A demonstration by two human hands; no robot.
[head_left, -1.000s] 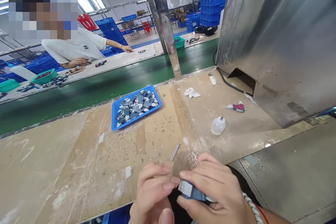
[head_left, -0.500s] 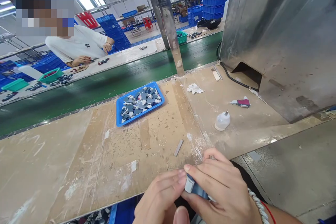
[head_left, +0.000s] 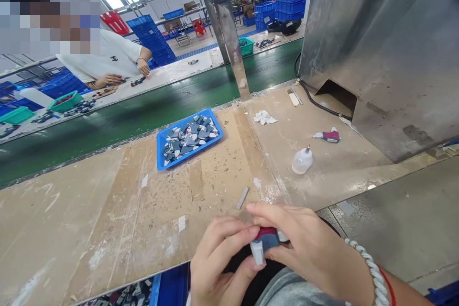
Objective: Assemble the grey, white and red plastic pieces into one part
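Both of my hands hold one small part point(head_left: 264, 243) at the near edge of the workbench; it is blue-grey with a red top and a white tab hanging down. My left hand point(head_left: 218, 263) pinches it from the left with thumb and fingers. My right hand point(head_left: 308, 248) grips it from the right, with a beaded bracelet on that wrist. A blue tray point(head_left: 165, 161) farther back on the bench holds several similar grey and white pieces.
A small white glue bottle point(head_left: 301, 161), a red and white part point(head_left: 328, 136), a crumpled white scrap point(head_left: 264, 117) and a flat metal strip point(head_left: 242, 198) lie on the bench. A large steel housing point(head_left: 380, 43) stands right. Beyond a green conveyor point(head_left: 118, 117) another person works.
The part has been turned in my hands, so its red top and white tab now face me. My hands have risen slightly. The other person's arm has drawn back.
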